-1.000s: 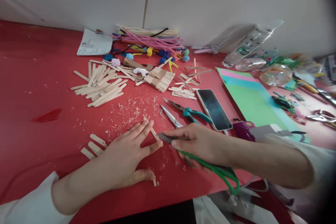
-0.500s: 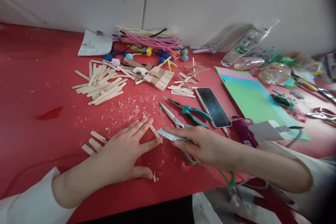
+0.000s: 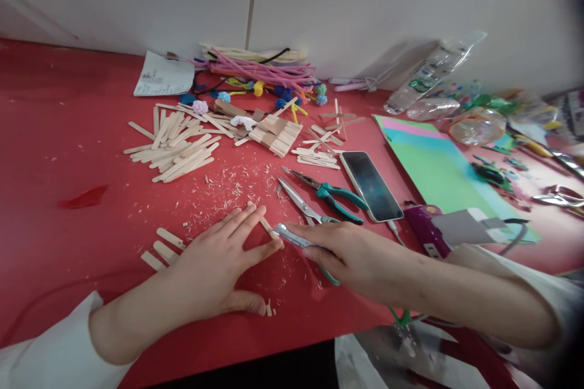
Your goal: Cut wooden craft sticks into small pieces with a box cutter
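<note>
1. Pale wood shows between the fingers of our left hand (image 3: 223,255): a narrow stick (image 3: 266,225) lies on the red table (image 3: 82,249), seemingly pinned near both ends by fingertips so it cannot skid.
2. That hand is spread flat, palm down, pressing rather than gripping, with the thumb splayed wide, probably for steadiness.
3. Our right hand (image 3: 351,249) is closed around a cutter (image 3: 292,236), forefinger stretched along its top, likely to steer the blade; its tip meets the stick in the gap between our fingers.
4. Shavings (image 3: 235,185) litter the surface beyond, and three shorter pieces (image 3: 165,251) lie by our left wrist, set off from the loose pile of sticks (image 3: 187,155).
5. Scissors (image 3: 298,198) and pliers (image 3: 340,199) rest just past our right hand, perhaps for easy reach, with a phone (image 3: 371,185) beside the pliers.
</note>
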### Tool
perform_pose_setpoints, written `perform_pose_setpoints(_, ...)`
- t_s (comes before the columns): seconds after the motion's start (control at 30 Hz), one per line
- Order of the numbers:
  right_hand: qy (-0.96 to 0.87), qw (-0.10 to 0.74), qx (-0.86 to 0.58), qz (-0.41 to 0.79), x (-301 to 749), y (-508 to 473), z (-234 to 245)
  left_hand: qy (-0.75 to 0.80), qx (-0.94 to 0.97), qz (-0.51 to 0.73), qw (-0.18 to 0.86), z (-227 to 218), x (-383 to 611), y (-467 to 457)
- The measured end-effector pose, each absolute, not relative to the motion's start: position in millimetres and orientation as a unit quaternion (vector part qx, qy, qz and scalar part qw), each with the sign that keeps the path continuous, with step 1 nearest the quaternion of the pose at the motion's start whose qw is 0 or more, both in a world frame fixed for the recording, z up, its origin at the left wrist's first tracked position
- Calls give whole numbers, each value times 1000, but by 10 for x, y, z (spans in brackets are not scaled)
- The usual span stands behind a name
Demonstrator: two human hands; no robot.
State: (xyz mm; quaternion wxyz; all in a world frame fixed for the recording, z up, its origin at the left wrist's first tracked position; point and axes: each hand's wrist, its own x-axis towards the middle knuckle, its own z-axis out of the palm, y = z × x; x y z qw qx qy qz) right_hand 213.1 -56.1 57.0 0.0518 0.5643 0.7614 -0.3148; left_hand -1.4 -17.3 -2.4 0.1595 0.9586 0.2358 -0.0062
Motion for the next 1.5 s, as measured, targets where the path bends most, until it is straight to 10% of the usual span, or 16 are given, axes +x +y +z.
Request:
perform_pose_setpoints(0.73,804,331,467,-162,1853,-462,685,240,947,-17,213,-8,14,-170)
perform_pose_setpoints(1.3,492,29,645,-584,1982,-390,708,261,943,-35,203,23,28,-189)
perform_pose_setpoints(1.5,597,27,626,-500,2071,-464,623,257,950,-37,174,22,19,-194)
